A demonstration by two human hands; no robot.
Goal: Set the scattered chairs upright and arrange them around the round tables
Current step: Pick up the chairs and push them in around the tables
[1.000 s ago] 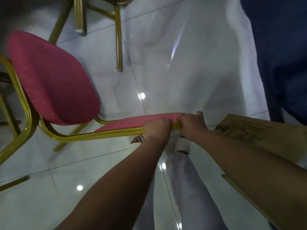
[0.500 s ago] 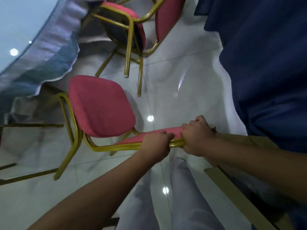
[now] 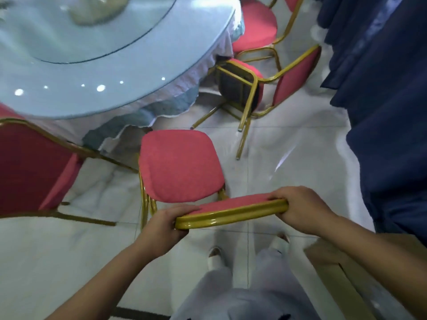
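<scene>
- Hands grip the top of the chair back. The left hand [image 3: 161, 227] curls round one end of the gold bar and the right hand [image 3: 298, 206] curls round the other end.
- Holding both ends likely helps the person steer the chair and keep it from tipping.
- The held chair [image 3: 180, 167] has its red seat facing up. It is on the white floor [image 3: 300, 162], right in front of the person's feet.
- Its seat points at the round table [image 3: 97, 72], and the front edge is just beside the hanging tablecloth [image 3: 166, 107]. It looks ready to be pushed in a bit.
- A tipped chair [image 3: 293, 77] lies on its side near the table, with the dark bottom of its seat showing. It probably needs lifting next.
- A far chair [image 3: 254, 26] sits close to the table edge.
- A side chair [image 3: 30, 167] is at the left, near the table. I cannot tell if it stands straight.
- A blue cloth [image 3: 381, 100] hangs at the right, so there is not much room on that side.
</scene>
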